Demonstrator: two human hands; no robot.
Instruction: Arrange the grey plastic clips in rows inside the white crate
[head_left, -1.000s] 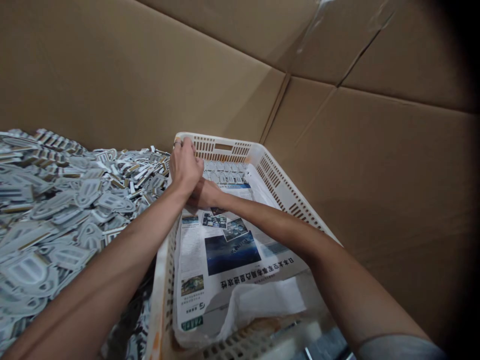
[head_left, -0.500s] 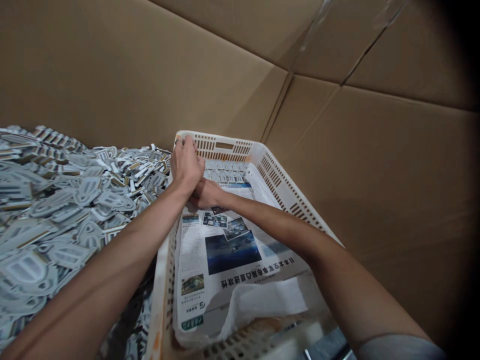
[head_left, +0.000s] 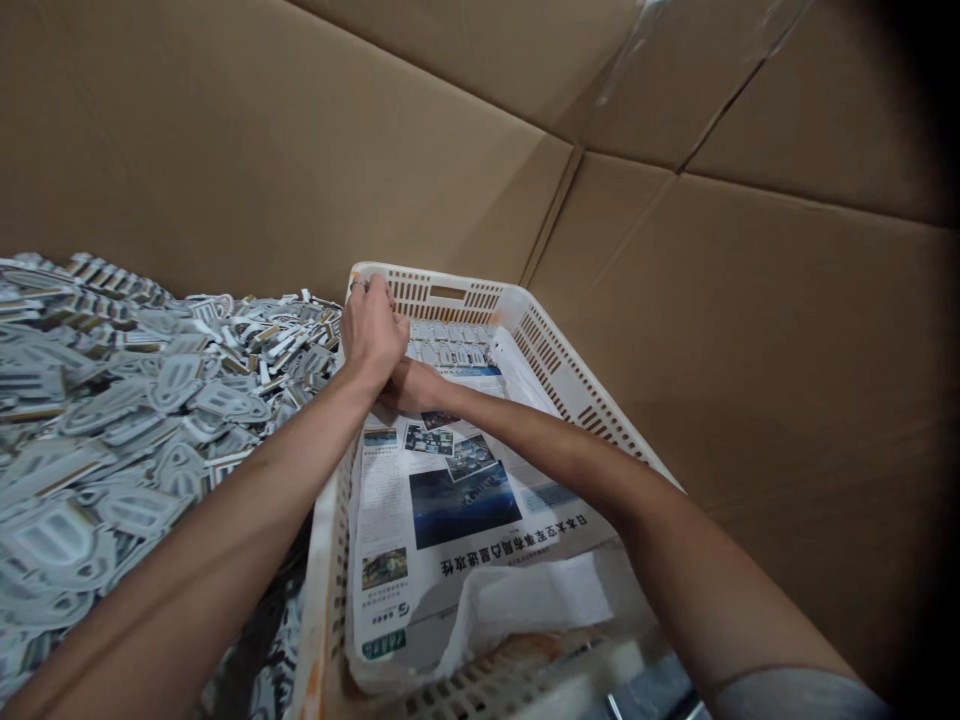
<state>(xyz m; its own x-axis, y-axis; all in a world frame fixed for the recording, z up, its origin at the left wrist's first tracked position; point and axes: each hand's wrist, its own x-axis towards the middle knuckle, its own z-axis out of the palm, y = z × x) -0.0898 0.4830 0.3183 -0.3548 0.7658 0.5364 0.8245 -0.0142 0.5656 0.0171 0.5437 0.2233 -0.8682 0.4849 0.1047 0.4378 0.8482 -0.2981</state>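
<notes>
Hardly anything differs from half a second ago: both hands keep the same pose, and the small parts in rows point(head_left: 450, 354) show no clear change. The view has only shifted very slightly.

The left hand point(head_left: 375, 325), with a ring point(head_left: 358, 285) on one finger, is over the far left corner of the white crate point(head_left: 517, 310), back of the hand up and fingers bent inward. Its knuckles hide the fingertips, so I cannot tell how far open it is or whether it grips a part. The right hand point(head_left: 416, 388) is just nearer and to the right, wrist turned leftward, its fingers hidden behind the left wrist; its opening and hold cannot be told either. The two hands overlap in view; whether they touch is unclear.

The rowed parts lie just right of the left hand and beyond the right one, on the newspaper point(head_left: 465, 510). Their rows run crosswise, left to right, along the crate's far wall; which way each part points is too small to tell. The crate's long axis runs away from the body, both hands being toward its far end. The newspaper's heading, nearer than the hands, reads upside down. Left of the left hand, outside the crate, a heap of loose parts point(head_left: 150, 420) points every way.
</notes>
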